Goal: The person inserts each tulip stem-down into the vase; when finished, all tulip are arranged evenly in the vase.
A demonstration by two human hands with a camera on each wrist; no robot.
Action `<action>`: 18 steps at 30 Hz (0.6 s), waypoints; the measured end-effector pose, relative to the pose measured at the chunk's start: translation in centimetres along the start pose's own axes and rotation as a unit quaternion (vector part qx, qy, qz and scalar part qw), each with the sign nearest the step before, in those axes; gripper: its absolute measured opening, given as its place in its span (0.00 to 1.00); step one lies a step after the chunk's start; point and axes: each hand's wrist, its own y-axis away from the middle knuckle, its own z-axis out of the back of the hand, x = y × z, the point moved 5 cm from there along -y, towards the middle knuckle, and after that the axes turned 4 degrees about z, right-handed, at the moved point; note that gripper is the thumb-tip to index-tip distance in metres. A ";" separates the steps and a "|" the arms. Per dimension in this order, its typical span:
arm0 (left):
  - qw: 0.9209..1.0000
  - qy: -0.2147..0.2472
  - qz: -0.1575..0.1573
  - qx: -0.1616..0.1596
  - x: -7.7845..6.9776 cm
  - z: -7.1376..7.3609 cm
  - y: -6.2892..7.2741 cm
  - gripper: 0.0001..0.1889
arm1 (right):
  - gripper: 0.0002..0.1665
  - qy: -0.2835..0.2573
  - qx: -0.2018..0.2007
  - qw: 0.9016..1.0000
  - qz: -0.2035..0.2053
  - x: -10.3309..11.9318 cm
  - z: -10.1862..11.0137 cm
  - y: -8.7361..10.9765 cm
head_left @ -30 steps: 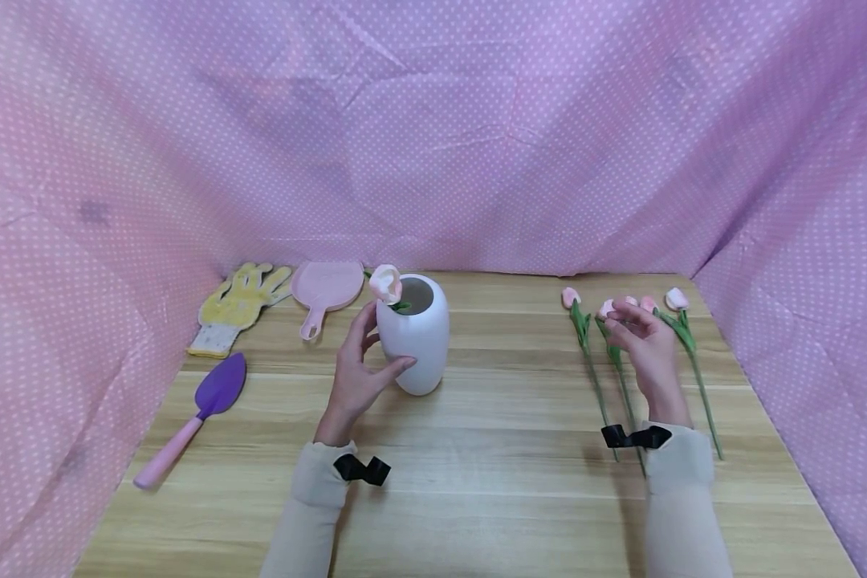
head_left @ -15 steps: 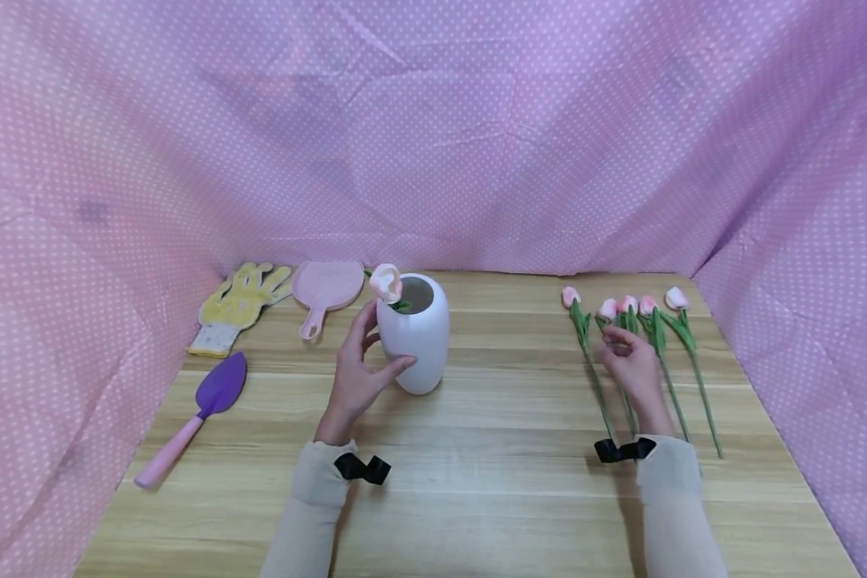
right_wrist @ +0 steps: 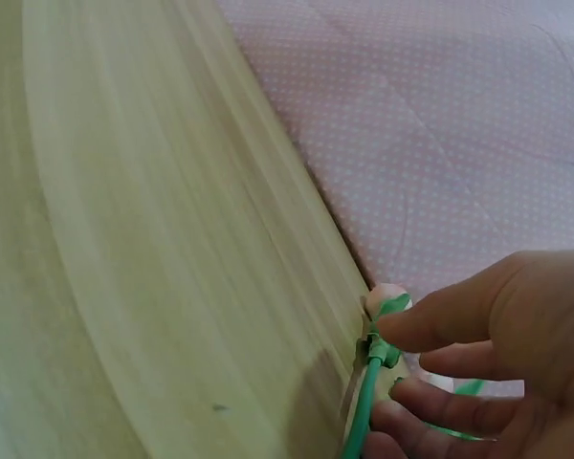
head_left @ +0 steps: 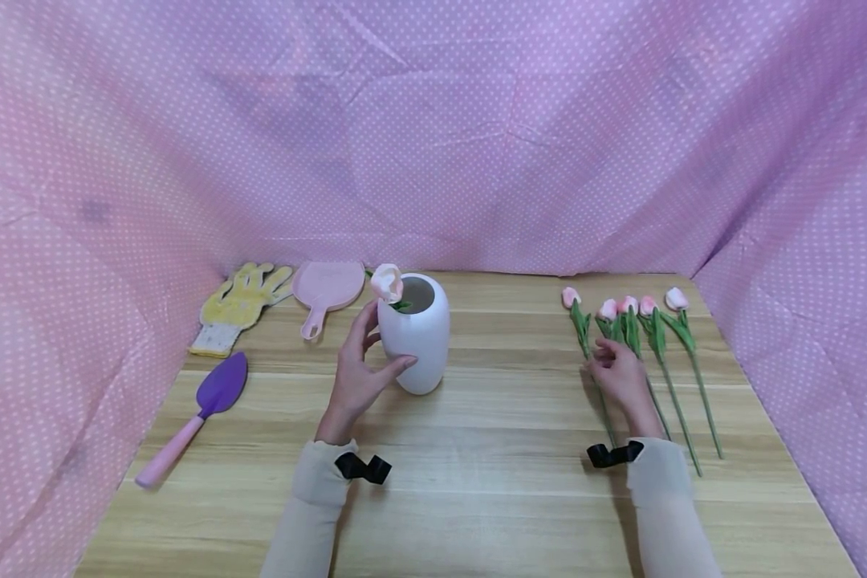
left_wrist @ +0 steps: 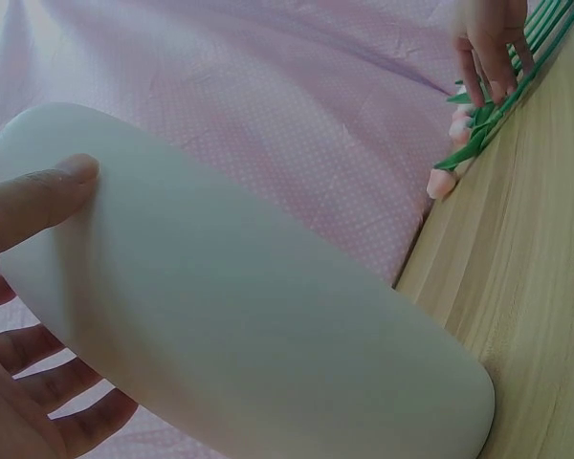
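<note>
White vase (head_left: 424, 357) stands on the table (head_left: 498, 498) in the head view, left hand (head_left: 360, 381) gripping its side, a pink tulip (head_left: 387, 283) leaning from its top; the right hand (head_left: 619, 384) is at the leftmost loose tulip (head_left: 583, 327). Left wrist view: it looks smooth, rounded, between thumb (left_wrist: 43, 201) and fingers. Right wrist view: loosely parted fingers (right_wrist: 459, 406) near a green stem (right_wrist: 362, 406), contact unclear.

The left hand (head_left: 357, 377) and right hand (head_left: 619, 381) are bare. The left sleeve (head_left: 299, 522) and right sleeve (head_left: 675, 530) are plain and cream-coloured. A black, angular left clip (head_left: 364, 471) and a matching right clip (head_left: 616, 457) jut from the 2 cuffs (head_left: 661, 475).
</note>
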 end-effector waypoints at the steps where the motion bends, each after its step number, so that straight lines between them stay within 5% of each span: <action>1: 1.000 0.000 -0.001 0.000 0.0 0.0 0.0 0.49 | 0.34 0.009 0.000 1.000 0.000 0.1 -0.1 0.0; 8: 1.000 -0.005 0.002 -0.001 0.0 0.0 0.0 0.50 | 0.35 0.068 0.010 0.998 -0.005 0.9 -0.4 0.0; 18: 1.000 -0.008 -0.004 0.003 -0.1 0.1 0.0 0.48 | 0.07 0.136 0.018 0.991 0.005 1.4 -0.5 -0.2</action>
